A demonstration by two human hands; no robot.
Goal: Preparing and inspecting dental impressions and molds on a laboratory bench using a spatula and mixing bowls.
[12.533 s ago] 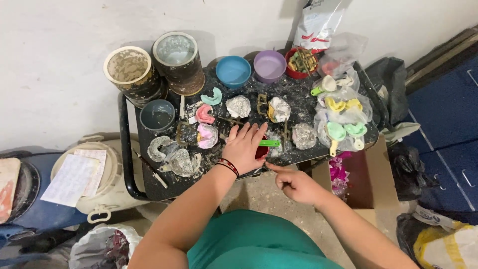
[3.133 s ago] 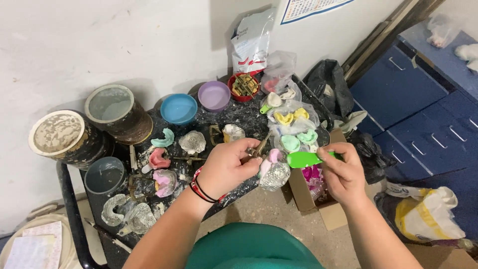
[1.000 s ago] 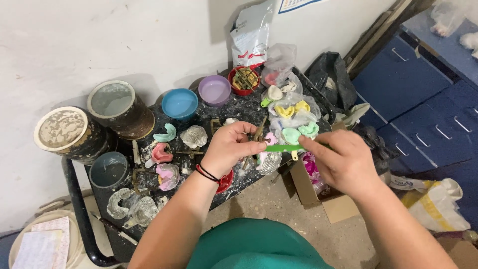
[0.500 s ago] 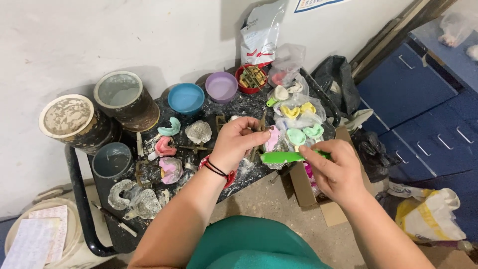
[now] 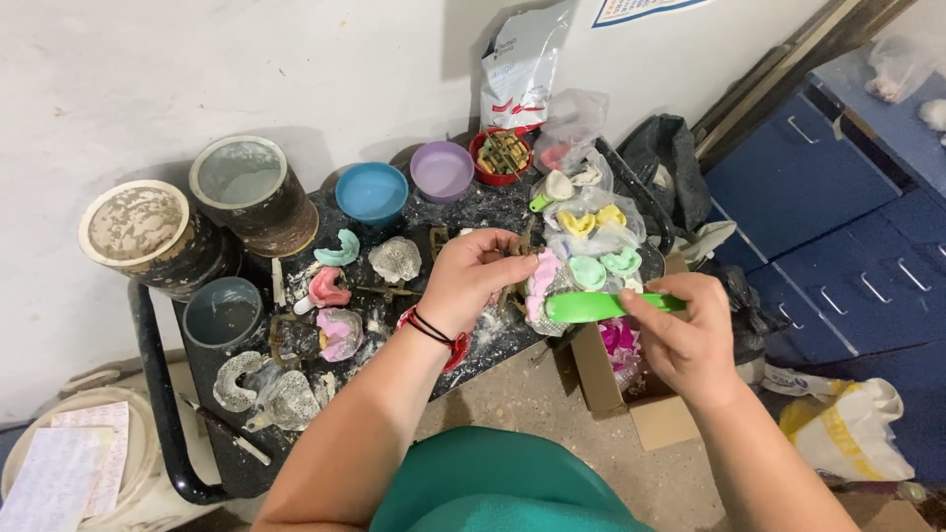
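Note:
My left hand [image 5: 471, 279] is over the right part of the black cart top [image 5: 493, 209]. Its fingers close on a pink dental impression in a metal tray [image 5: 541, 286]. My right hand [image 5: 690, 340] is off the cart's right edge and grips a flat green spatula [image 5: 589, 306] by one end. The blade points left and its tip touches the pink impression. A red and black band is on my left wrist.
Two crusted round tubs [image 5: 148, 229] [image 5: 251, 192] and a grey bowl [image 5: 223, 313] stand at the cart's left. A blue bowl [image 5: 371, 192], purple bowl [image 5: 441, 169] and red bowl [image 5: 501, 155] line the back. Plastic bags of coloured trays [image 5: 591, 232] sit right; an open cardboard box [image 5: 631, 394] is below.
Over the last second both hands have stayed together at the cart's right side, the green spatula shifting slightly against the pink impression. Twelve seconds ago they were lower on the cart's middle.

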